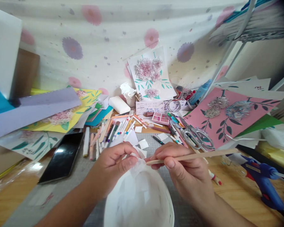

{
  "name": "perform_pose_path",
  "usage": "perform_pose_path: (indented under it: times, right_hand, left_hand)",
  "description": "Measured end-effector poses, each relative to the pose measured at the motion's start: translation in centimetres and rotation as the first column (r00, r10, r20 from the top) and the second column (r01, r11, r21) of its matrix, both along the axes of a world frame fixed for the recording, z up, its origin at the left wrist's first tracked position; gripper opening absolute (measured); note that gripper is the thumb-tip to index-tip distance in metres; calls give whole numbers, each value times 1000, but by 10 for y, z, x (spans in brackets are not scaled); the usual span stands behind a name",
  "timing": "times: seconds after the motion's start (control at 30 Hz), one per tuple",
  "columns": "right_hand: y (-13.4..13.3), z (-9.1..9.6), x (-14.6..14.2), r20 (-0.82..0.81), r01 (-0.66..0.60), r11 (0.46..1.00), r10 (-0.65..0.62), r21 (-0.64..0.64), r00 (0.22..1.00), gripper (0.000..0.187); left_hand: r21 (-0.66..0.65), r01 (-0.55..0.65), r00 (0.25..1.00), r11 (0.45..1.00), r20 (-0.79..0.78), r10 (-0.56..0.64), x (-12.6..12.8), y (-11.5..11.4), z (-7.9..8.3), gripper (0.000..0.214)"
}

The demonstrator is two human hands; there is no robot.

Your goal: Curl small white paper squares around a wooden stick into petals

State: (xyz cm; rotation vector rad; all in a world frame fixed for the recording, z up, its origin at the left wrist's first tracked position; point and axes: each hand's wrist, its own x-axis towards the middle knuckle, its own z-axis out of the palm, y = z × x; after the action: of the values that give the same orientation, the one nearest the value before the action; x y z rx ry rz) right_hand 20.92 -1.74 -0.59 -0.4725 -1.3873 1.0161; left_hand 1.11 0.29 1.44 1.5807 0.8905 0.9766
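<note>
My left hand pinches a thin, translucent white piece of tissue-like paper between thumb and fingers. It hangs over the far rim of a white bowl. Inside the bowl lie pale translucent pieces that I cannot make out singly. In my right hand is a slim wooden stick, gripped between thumb and fingers. Its tapered end points left, close to the tissue piece; whether they touch I cannot tell. The other end sticks out to the right.
Several markers and small white paper squares lie beyond my hands. A black phone is at left. Scissors and a blue glue gun are at right. Flower pictures, one on pink paper, stand around.
</note>
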Motion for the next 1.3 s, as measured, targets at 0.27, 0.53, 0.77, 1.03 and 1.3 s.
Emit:
perform_pose_path:
  times: [0.27, 0.53, 0.77, 1.03, 1.3]
  right_hand:
    - [-1, 3, -2, -43, -20, 999, 18, -43, 999, 18]
    - [0, 0, -4, -20, -17, 996, 15, -85, 1000, 16]
    - [8, -11, -1, 4, -34, 995, 34, -97, 999, 16]
    - [19, -25, 5, 58, 65, 986, -57, -154, 997, 15]
    - [24, -29, 5, 96, 111, 970, -92, -217, 991, 12]
  left_hand:
    - [347, -302, 884, 888, -247, 397, -3, 0, 1, 10]
    - [296, -321, 828, 900, -374, 418, -5, -1, 8, 24]
    - [355, -101, 662, 929, -673, 329, -45, 27, 12, 23]
    - [293, 131, 492, 947, -849, 195, -73, 30, -19, 22]
    - [309, 136, 364, 941, -899, 243, -48, 25, -37, 37]
